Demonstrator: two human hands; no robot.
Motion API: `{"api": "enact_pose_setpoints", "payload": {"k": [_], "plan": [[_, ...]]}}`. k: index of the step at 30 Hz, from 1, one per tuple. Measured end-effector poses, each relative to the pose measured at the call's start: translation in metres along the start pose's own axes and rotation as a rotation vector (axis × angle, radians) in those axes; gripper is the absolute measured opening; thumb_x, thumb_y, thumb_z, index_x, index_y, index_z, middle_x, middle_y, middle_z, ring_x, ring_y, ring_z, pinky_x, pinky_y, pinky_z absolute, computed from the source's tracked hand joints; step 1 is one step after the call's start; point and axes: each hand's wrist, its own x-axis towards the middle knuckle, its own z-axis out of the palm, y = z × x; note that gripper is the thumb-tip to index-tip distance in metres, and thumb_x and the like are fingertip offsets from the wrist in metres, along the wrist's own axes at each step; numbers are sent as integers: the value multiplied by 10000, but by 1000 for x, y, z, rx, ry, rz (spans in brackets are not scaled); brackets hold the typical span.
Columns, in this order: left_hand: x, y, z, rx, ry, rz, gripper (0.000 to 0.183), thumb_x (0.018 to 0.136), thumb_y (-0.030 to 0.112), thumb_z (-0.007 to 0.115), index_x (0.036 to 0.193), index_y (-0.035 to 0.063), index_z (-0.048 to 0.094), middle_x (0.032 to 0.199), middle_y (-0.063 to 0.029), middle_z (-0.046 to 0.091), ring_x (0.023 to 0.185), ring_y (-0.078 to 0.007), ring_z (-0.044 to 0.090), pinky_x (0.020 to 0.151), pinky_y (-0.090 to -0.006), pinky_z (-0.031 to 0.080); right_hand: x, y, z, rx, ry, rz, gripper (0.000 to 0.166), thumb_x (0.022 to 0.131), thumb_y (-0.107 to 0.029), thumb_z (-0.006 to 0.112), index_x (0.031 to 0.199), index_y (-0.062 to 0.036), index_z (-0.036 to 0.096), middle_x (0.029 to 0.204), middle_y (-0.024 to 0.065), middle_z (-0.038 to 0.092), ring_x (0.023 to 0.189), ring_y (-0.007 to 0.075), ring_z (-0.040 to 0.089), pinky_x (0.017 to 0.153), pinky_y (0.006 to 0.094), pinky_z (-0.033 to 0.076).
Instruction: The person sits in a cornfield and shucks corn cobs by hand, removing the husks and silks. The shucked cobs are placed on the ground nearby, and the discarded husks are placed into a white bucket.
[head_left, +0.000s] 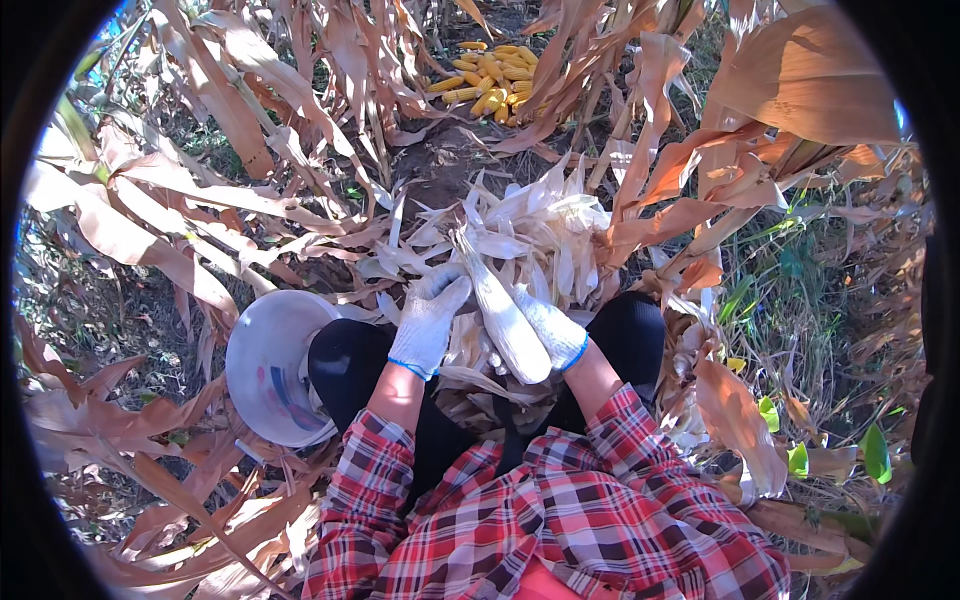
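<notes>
An ear of corn in its pale dry husk (504, 319) lies slantwise before me, its narrow tip pointing up and left. My right hand (551, 326), in a white knit glove with a blue cuff edge, holds it from the right and below; fingertips show under its thick end. My left hand (435, 311), in a matching glove, is beside the ear's narrow part. Its thumb and curled fingers stand apart with nothing seen between them; whether the thumb touches the husk is unclear. Beyond both hands is a heap of stripped pale husks (555, 217).
A white plastic bucket (259, 375) is tilted beside my left knee. Bare yellow corn ears (499, 79) are piled on the soil farther ahead. Dry corn stalks and leaves (675, 180) stand close on both sides. Green grass (787, 277) grows at the right.
</notes>
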Motion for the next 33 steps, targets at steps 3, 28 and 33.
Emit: {"api": "enact_pose_setpoints", "payload": {"k": [3,28,33], "plan": [[0,4,6,9,-20,35,212,943,77,555,1109,-28,637,1032,-35,645,962,-105,597,891,-265,487,-1,1,-5,-14,-12,9,496,994,-452,494,1265,-43,570,978,135,701,758,271,707,644,390,607],[-5,-18,17,317,357,25,151,870,129,700,950,34,615,824,-5,609,701,-76,564,585,-241,461,11,11,51,-1354,312,-334,657,832,-353,732,1338,-31,462,1165,158,607,1053,232,601,926,363,477],[-2,-25,18,378,371,52,180,921,206,645,972,40,599,779,9,562,713,-92,546,584,-233,456,23,34,14,-1288,374,-382,698,826,-412,740,1326,-11,463,1079,177,652,1003,271,634,904,379,492]]}}
